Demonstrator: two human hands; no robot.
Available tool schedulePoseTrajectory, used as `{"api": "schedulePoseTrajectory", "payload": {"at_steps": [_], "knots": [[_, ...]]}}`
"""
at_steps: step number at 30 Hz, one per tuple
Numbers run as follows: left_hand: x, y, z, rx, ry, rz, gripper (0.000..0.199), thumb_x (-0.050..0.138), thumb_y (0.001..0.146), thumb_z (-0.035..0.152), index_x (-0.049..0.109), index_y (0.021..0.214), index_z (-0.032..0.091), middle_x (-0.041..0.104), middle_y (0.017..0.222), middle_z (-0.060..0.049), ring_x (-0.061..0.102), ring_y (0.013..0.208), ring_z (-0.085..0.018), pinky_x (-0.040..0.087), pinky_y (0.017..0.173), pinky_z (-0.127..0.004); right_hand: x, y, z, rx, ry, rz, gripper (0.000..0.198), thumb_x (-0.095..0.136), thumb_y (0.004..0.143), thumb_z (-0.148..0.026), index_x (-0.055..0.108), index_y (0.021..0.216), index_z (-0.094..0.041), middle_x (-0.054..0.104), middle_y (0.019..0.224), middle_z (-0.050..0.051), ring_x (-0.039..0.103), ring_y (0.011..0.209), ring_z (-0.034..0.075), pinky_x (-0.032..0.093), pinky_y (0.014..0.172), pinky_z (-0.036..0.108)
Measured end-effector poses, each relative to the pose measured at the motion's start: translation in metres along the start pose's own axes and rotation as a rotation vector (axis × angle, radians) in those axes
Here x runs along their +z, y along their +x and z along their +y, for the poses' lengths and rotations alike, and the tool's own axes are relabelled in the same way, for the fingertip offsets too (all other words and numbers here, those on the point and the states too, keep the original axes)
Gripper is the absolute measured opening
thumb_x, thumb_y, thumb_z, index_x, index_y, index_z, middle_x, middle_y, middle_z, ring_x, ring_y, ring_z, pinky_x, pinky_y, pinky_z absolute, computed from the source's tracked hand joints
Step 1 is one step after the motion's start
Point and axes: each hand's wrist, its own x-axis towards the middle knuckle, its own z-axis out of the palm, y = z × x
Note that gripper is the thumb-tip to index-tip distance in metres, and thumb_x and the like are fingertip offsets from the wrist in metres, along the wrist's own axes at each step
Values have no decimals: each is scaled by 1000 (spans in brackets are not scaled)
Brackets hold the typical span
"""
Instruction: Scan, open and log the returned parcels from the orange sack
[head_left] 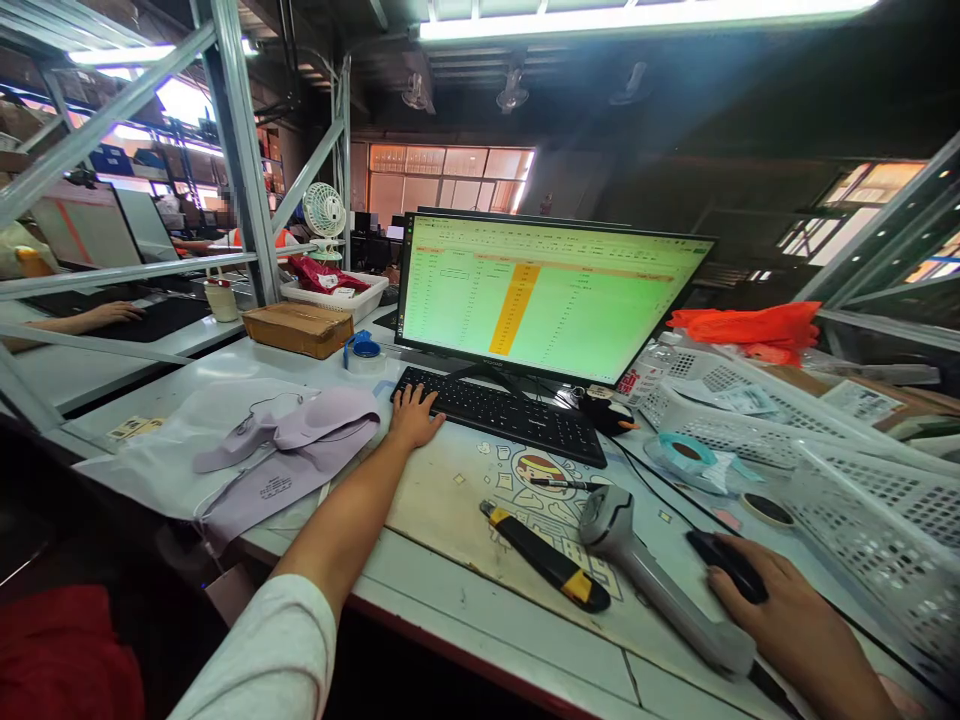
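My left hand (417,415) lies with fingers spread on the left end of a black keyboard (517,415). On the right, my right hand (772,590) is wrapped over a black computer mouse (731,568). Behind the keyboard stands a monitor (457,290) showing a spreadsheet with one orange column. Between my hands lie a grey barcode scanner (660,580), a black and yellow utility knife (547,558) and a pen (562,484) on a printed desk mat (442,500). A lilac bra (300,450) with a tag rests on a plastic bag left of my forearm.
A cardboard box (298,328), blue tape (365,352) and a white basket (367,293) stand at the back left. White perforated baskets (870,520) and teal tape (682,452) crowd the right. Metal frame posts rise at the left. Another person's hand (112,315) is at a neighbouring desk.
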Motion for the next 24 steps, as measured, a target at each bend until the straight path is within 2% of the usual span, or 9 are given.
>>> {"api": "schedulePoseTrajectory", "payload": {"at_steps": [15, 24], "knots": [[0, 1, -1, 4, -7, -9, 66, 44, 106, 58, 45, 165, 27, 29, 176, -9, 20, 165, -35, 13, 135, -55, -8, -2, -9, 33, -8, -29, 77, 38, 72, -71, 64, 124, -20, 66, 136, 19, 68, 120, 42, 54, 107, 55], [-2, -1, 1, -6, -10, 2, 65, 48, 105, 56, 47, 163, 28, 31, 176, -8, 21, 165, -34, 14, 135, -53, -1, -3, 3, -95, -61, 54, 63, 39, 79, -68, 61, 121, -26, 70, 129, 12, 74, 109, 36, 59, 95, 51]]}}
